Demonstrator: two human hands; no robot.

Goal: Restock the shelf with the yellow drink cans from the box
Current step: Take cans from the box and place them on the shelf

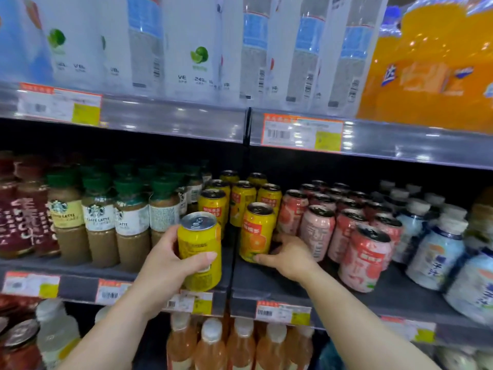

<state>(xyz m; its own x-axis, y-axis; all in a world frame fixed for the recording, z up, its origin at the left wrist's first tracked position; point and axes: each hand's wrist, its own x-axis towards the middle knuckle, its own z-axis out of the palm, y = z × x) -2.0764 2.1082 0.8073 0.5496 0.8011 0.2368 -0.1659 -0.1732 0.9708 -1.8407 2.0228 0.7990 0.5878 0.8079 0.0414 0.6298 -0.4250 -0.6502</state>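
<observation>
Left hand (170, 259) grip wraps a smooth yellow aluminium drink can (199, 252) mid-body; likely full, heavy, slippery, dent-prone. Right hand (286, 256) grip pinches the base of a shelved yellow orange-print can (256, 232).

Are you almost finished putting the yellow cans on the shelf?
Partly. Several yellow cans already stand in rows at the back of the shelf. The right hand is setting another can at the front, and the left hand holds the next can ready. The box is out of view, so how many remain can't be told.
</observation>
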